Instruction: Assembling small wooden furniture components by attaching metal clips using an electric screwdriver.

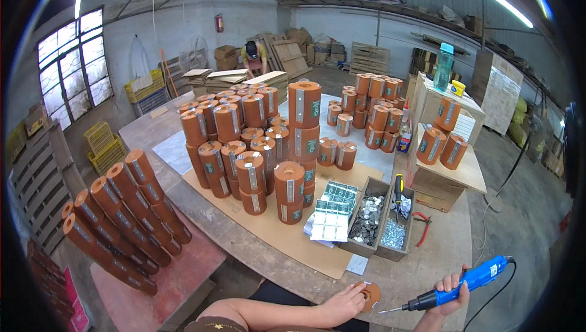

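Observation:
My right hand (450,283) is wrapped round a blue electric screwdriver (486,273). Its thin bit points left, with the tip a little short of a brown ring-ended cylinder (372,297) by the table's near edge. My left hand (342,305) grips that cylinder, fingers over its left side. Only its round end with the central hole shows; the rest is hidden. Beyond my hands, a wooden box of small metal plates (366,219) adjoins a box of screws (392,234). A yellow-and-black screwdriver (398,190) stands in the latter. Sheets of green-and-white labels (332,219) lie beside them.
Stacked brown cylinders (251,173) crowd the table's middle; more lean on a red stand (189,286) at left. Red-handled pliers (423,228) lie right of the boxes. A wooden shelf unit (436,182) holds more cylinders. Another person (254,57) bends over boards far back.

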Demonstrator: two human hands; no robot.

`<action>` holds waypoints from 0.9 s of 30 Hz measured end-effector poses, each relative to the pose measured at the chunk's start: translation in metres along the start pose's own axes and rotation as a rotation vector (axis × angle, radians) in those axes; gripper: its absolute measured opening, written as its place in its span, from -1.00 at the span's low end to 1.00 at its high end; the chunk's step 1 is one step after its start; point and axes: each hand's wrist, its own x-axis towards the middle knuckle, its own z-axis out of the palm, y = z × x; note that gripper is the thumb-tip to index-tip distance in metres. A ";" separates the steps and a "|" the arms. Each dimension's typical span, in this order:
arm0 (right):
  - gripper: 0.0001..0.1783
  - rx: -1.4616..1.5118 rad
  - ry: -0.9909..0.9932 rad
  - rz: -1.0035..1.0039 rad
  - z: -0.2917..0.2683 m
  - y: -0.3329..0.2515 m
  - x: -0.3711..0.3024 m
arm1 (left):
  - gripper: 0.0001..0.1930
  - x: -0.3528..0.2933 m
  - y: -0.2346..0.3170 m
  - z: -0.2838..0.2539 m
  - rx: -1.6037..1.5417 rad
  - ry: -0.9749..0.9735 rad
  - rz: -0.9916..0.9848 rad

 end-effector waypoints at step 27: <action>-0.51 0.039 -0.057 0.017 -0.014 0.004 0.016 | -0.80 0.033 0.009 0.021 0.189 -0.020 -0.173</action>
